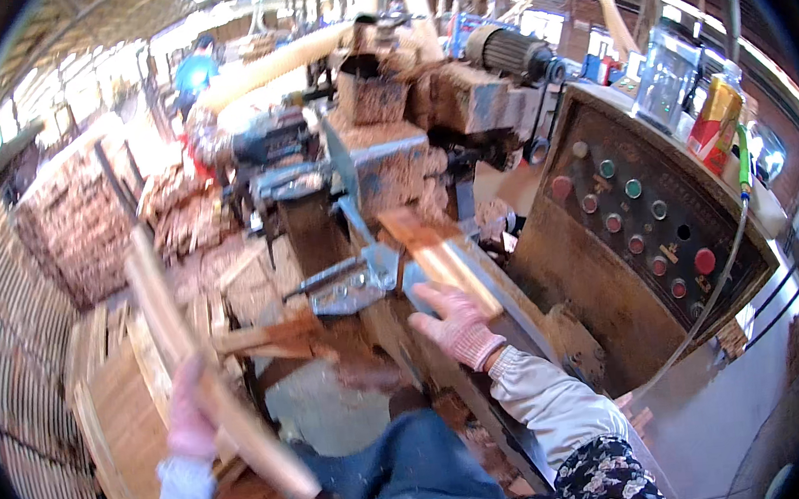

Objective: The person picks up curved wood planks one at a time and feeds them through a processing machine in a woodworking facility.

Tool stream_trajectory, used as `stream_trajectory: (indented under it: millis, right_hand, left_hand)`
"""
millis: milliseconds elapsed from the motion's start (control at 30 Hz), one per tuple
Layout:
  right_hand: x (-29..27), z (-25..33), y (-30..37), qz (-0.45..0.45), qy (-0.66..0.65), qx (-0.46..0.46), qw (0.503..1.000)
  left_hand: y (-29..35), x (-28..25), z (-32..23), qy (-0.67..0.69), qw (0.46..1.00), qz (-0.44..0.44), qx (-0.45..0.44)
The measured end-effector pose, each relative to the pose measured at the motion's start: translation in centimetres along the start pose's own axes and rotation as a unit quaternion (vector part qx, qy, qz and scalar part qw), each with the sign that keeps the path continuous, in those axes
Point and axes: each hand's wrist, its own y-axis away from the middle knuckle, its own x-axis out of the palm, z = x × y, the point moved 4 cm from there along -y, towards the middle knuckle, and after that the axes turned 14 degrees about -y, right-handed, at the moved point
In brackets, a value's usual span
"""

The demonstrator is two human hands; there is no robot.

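Reddish-brown wooden slat (438, 257) lies flat under the gloved right hand (457, 325); press evenly. Left hand (189, 415) grips another long slat (203, 366).

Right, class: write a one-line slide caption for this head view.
Gloved right hand presses a plank on the machine bed while the left hand lifts another wood strip.

rough wooden strip (443, 260), knit cloth glove (458, 325), dusty metal panel (645, 228).

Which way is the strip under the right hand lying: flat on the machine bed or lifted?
Flat. The wood strip lies along the machine bed toward the cutter, with the gloved right hand resting on its near end.
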Motion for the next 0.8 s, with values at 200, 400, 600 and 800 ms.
stream_trajectory:
  millis: [200, 400, 600, 800]
  right_hand:
    - [-2.4, 11.2, 10.4, 0.207, -0.201, 0.226, 0.930]
    - [-8.9, 7.3, 23.6, 0.015, 0.090, 0.297, 0.950]
    - [-9.9, 3.6, 29.1, -0.159, 0.254, 0.174, 0.938]
    - [-7.4, -2.0, 17.0, -0.316, 0.159, 0.008, 0.935]
  left_hand:
    - [-1.9, 21.3, 10.2, 0.177, 0.969, 0.163, -0.048]
    - [-0.6, 24.9, 16.6, -0.183, 0.959, 0.141, 0.164]
    - [-9.8, 6.2, 9.4, -0.599, 0.759, -0.097, 0.236]
    - [-8.4, -16.8, 2.9, -0.846, 0.427, -0.316, -0.033]
